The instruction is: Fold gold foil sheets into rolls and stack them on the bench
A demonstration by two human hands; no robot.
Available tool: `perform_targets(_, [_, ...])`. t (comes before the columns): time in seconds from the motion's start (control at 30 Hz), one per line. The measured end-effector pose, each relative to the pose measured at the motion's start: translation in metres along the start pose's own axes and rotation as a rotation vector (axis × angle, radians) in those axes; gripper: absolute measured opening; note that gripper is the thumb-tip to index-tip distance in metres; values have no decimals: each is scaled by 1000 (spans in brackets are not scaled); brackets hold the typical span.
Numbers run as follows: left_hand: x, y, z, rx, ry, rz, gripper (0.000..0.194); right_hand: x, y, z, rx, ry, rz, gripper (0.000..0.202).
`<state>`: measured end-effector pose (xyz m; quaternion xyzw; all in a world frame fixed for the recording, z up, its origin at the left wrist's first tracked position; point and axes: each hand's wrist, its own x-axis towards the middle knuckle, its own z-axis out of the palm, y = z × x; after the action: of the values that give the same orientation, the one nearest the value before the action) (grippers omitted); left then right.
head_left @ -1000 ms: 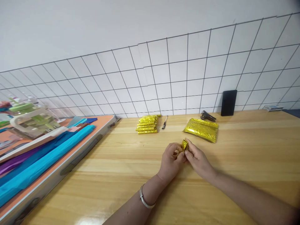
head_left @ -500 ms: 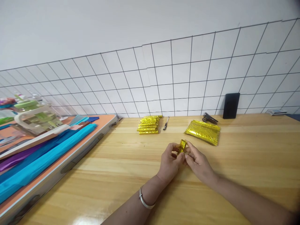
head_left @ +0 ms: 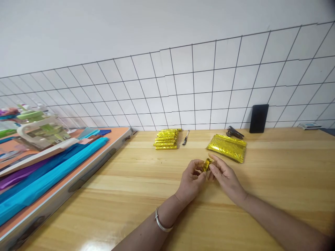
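Observation:
Between my two hands is a small piece of shiny gold foil [head_left: 207, 164], rolled into a narrow tube and tilted. My left hand [head_left: 190, 179] grips its left side and lower end between thumb and fingers. The thumb and fingers of my right hand [head_left: 225, 177] close round its right side. Beyond my left hand lies a stack of several gold foil rolls [head_left: 166, 140], side by side. A flat packet of gold foil [head_left: 227, 148] rests beyond my right hand.
A pen [head_left: 186, 137] lies right of the rolls. A black stapler-like tool [head_left: 234, 132] is behind the packet, and a black slab [head_left: 259, 119] leans on the tiled wall. At left, an orange-topped board [head_left: 119, 132] holds coloured paper and a clear green-lidded jug [head_left: 43, 129].
The foil between my hands has gone from a wider, flatter shape to a narrower roll. My right thumb and fingers have moved up along it, and both hands have shifted slightly right.

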<state>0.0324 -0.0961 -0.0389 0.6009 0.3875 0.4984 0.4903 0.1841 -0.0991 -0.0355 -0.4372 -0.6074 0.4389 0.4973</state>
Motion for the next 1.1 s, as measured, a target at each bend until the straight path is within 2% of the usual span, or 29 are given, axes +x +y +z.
perform_targets(0.2, [2, -11, -3, 20, 0, -9, 30, 1, 2, -2, 0, -12, 8, 48])
perform_targets(0.43, [2, -7, -3, -41, -27, 37, 21, -1, 2, 1, -1, -23, 19, 57])
perform_targets(0.73, [2, -3, 0, -2, 78, 41, 20, -5, 3, 3, -97, -27, -18, 59])
perform_targets(0.87, [1, -4, 0, -42, -2, 9, 22, -5, 4, 4, -74, -27, -17, 56])
perform_targets(1.0, [1, -6, -1, -50, 2, 4, 23, -4, 5, 5, -25, -29, -9, 55])
perform_targets(1.1, [2, -6, -2, -67, -42, 1, 23, -3, 6, 5, -9, -25, -1, 53])
